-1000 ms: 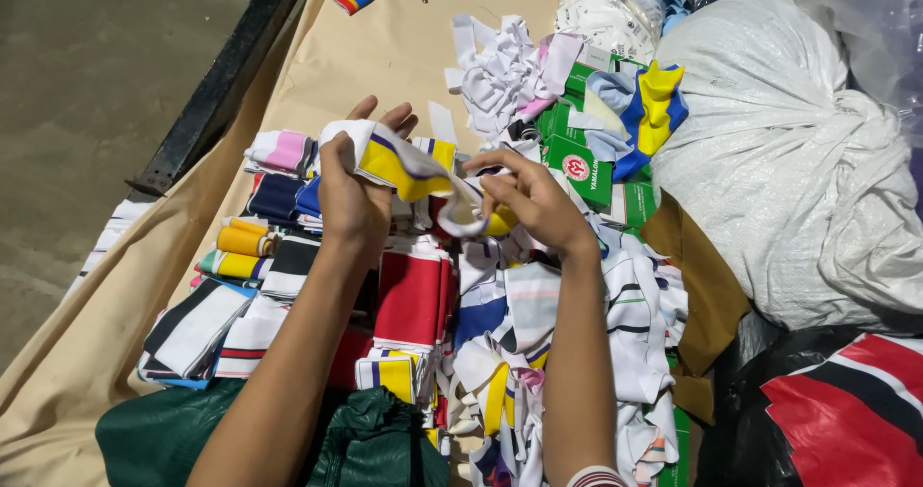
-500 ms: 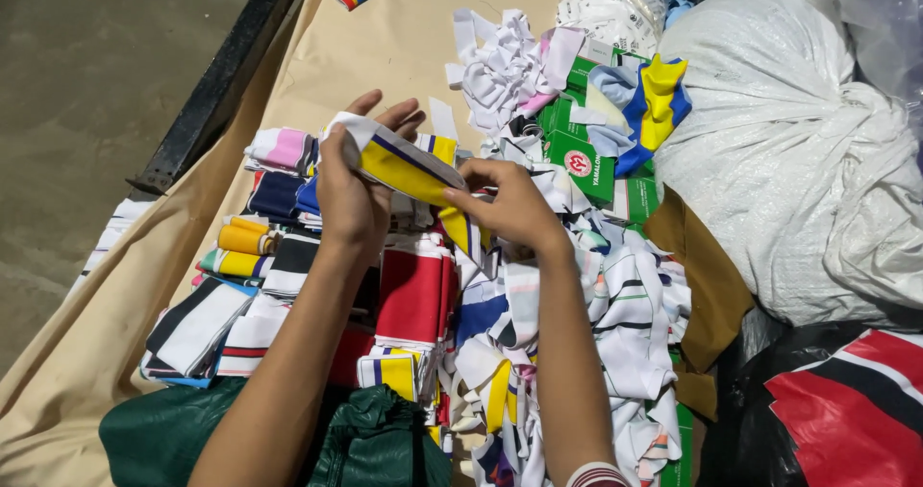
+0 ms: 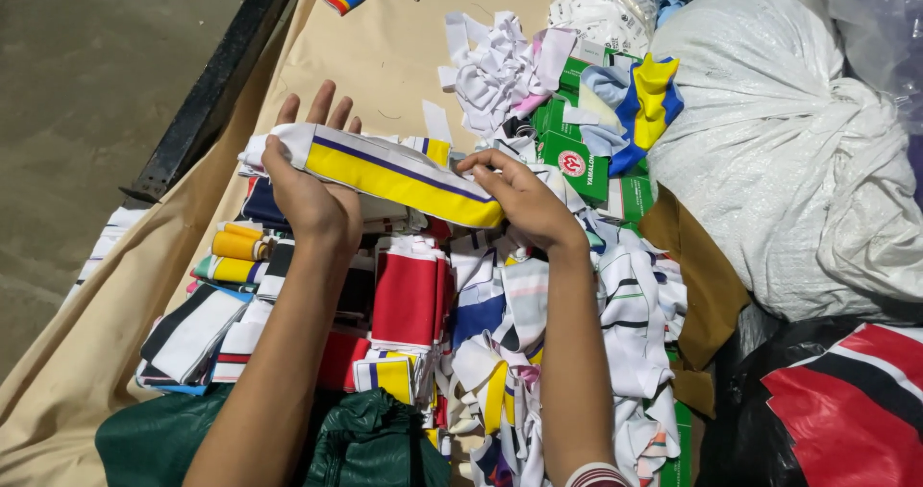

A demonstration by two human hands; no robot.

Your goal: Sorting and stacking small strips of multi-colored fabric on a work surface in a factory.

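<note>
Head view: both hands — left [image 3: 312, 194], right [image 3: 524, 199] — clasp a striped band [image 3: 399, 174]; keeping it taut should help it lie flat.

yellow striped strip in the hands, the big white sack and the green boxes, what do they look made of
Yellow striped strip, held between left hand and right hand: probably knit fabric, matte, bending softly.
Big white sack: looks like woven plastic, with a fine weave texture and stiff creases.
Green boxes: likely printed cardboard, with flat faces and sharp edges.
</note>
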